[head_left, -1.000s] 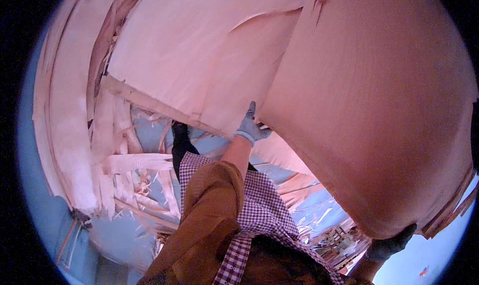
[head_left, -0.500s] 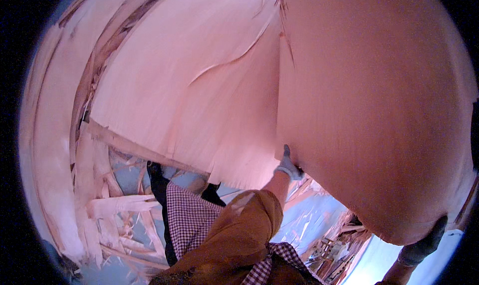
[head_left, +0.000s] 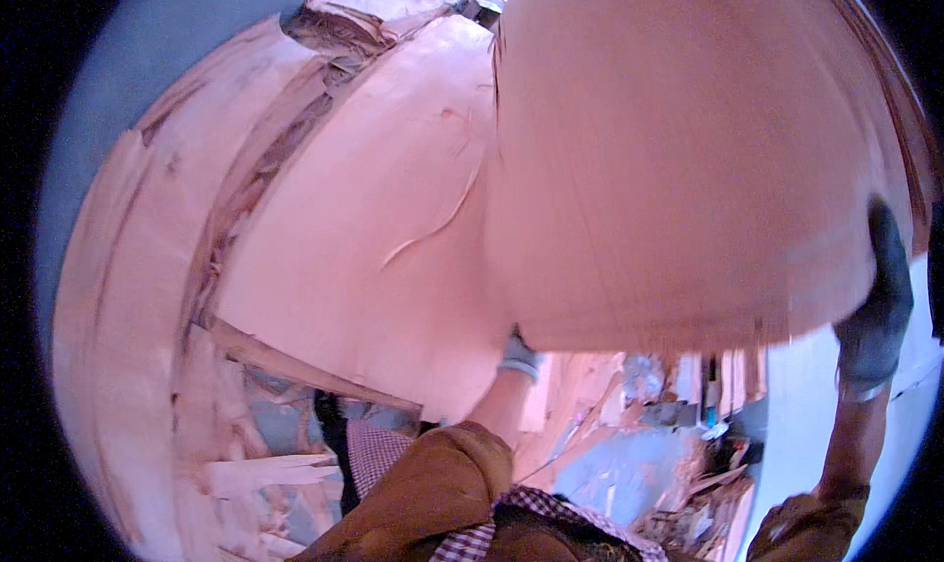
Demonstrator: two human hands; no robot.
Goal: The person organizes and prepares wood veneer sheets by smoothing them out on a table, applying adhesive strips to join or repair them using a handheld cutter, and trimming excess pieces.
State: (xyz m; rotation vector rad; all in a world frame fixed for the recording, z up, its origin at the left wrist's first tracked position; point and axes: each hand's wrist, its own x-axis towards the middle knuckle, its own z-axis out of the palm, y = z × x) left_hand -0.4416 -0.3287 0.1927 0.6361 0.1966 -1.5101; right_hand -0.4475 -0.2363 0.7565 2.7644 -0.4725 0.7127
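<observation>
Seen through my head camera, a broad, thin, pinkish-tan wood veneer sheet [head_left: 678, 169] spans two gloved hands, its left edge against a paler, cream-pink veneer sheet [head_left: 344, 208] marked by a curved split. The left hand [head_left: 520, 354], in a grey glove, appears to pinch the lower left corner, its fingers mostly hidden; the right hand [head_left: 877, 311], in a dark, blurred glove, grips the lower right edge. I judge cracking along the grain the chief danger, should one hand pull ahead of the other. A weak hold at the left could let that corner slip, and splintered wood scraps [head_left: 270, 475] on the pale blue floor [head_left: 615, 473] could catch a foot.
</observation>
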